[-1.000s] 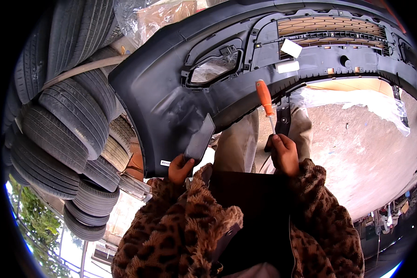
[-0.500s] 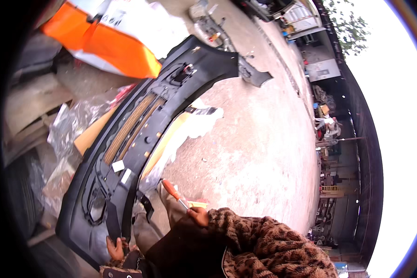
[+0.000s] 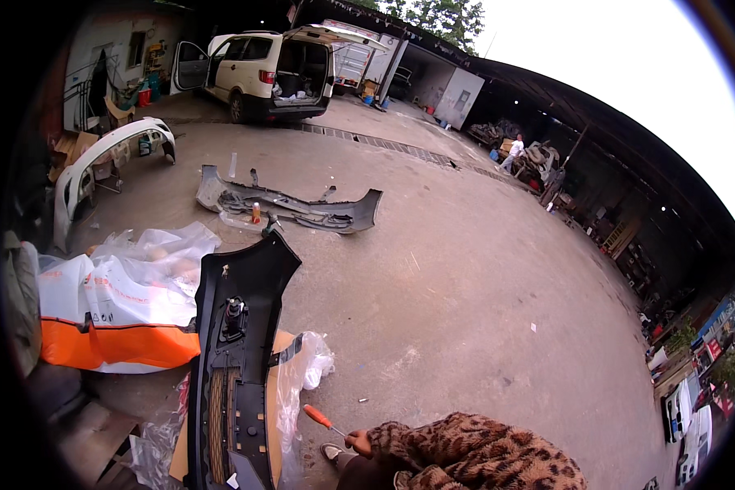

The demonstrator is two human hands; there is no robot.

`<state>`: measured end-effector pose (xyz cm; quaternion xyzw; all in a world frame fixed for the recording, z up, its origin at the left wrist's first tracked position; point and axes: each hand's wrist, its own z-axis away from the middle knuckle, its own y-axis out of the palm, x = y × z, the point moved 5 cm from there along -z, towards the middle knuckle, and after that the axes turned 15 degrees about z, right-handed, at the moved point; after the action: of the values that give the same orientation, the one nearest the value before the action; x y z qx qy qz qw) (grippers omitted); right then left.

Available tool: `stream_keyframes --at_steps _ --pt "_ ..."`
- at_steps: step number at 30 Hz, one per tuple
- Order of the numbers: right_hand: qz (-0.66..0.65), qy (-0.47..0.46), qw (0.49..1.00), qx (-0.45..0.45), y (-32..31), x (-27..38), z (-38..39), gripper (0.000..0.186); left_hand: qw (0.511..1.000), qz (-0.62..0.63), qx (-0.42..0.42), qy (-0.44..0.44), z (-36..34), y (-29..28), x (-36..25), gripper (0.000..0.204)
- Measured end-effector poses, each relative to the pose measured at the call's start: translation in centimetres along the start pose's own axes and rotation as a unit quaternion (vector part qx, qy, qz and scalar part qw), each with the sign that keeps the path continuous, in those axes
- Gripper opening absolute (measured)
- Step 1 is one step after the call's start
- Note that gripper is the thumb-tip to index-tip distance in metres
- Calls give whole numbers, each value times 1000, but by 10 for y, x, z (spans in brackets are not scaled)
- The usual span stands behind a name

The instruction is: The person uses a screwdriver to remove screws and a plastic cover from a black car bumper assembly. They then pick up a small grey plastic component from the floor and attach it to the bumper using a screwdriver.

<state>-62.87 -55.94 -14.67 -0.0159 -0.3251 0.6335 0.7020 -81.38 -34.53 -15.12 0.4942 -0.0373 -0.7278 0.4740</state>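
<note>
My right hand (image 3: 358, 443), in a spotted fuzzy sleeve, is closed on the metal shaft of a screwdriver (image 3: 317, 416). Its orange handle points up and to the left, away from my body. Left of that hand lies a long black car bumper (image 3: 257, 273), inner side up, with a slatted grille (image 3: 219, 425) in it. The bumper's near end runs out of the picture. A gap separates the screwdriver from the bumper. My left hand is out of sight.
Cardboard and clear plastic wrap (image 3: 302, 367) lie under the bumper. An orange-and-white bag (image 3: 118, 347) is at its left. Farther off are a grey bumper (image 3: 355, 214) on the concrete floor, a white bumper (image 3: 77, 171), a van (image 3: 249, 73) with open doors, and a person (image 3: 514, 151).
The view has swung up and across the yard, bringing the van into sight. My left hand, earlier at the bumper's near end, has left the picture. The right hand keeps the screwdriver.
</note>
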Motion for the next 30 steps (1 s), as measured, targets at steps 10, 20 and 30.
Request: stream_keyframes --at_steps 10,20,30 --pt "10 170 983 -74 -191 -204 -47 28 998 48 -35 -24 -91 162 -33 36" --pt "-624 294 718 -98 -210 -368 -52 11 998 16 45 -36 -183 251 -52 35" --pt "-415 311 844 -134 -345 -286 -157 19 994 -13 3 -109 -366 334 -47 32"
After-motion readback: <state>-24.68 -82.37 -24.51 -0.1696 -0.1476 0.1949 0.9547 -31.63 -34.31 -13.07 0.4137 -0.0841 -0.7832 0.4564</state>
